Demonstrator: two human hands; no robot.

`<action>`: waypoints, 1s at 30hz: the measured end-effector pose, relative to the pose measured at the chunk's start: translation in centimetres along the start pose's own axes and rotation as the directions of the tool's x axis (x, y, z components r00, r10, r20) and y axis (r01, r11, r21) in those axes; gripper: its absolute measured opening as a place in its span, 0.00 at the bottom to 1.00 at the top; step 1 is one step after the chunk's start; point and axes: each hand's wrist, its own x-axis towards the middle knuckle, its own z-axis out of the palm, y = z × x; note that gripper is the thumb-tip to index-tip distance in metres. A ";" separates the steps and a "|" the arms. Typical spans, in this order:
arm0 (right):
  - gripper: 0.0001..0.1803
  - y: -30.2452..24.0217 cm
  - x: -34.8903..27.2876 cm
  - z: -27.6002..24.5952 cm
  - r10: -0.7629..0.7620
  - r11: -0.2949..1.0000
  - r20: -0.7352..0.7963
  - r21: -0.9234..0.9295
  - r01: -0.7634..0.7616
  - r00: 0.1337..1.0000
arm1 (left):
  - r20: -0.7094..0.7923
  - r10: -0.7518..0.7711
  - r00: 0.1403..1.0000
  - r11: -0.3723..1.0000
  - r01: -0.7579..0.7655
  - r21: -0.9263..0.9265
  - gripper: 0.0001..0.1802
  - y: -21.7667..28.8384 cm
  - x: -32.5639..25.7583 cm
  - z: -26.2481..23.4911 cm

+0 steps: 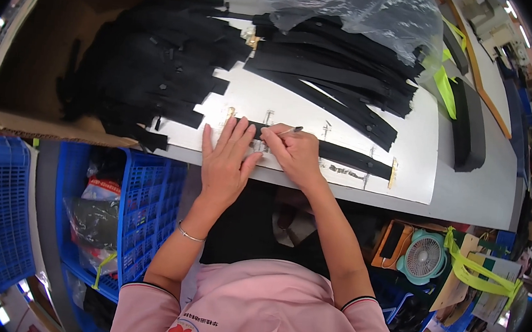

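A black fabric strip (355, 158) lies along the near side of a white board (419, 155) that carries dark pencil-like marks. My left hand (225, 156) rests flat near the strip's left end, its fingers stretched out and its tips touching it. In my right hand (296, 156), closed in a writing grip over the strip, is a slim pen (292, 131). The pen's tip is hidden by the fingers. Beyond my hands, several more black strips (333, 70) are heaped on the board.
A cardboard box (14, 87) at the left holds a large pile of black strips (148, 58). Clear plastic sheeting (370, 16) covers the far heap. A black block (467, 124) stands at the right. Blue crates (149, 212) and a small fan (423, 258) sit below the table edge.
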 end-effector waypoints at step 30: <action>0.13 1.6 -3.6 -6.8 0.198 0.958 -0.346 -0.129 -0.256 0.917 | -0.088 0.050 0.995 0.952 -0.074 -0.299 0.20 6.6 2.6 2.0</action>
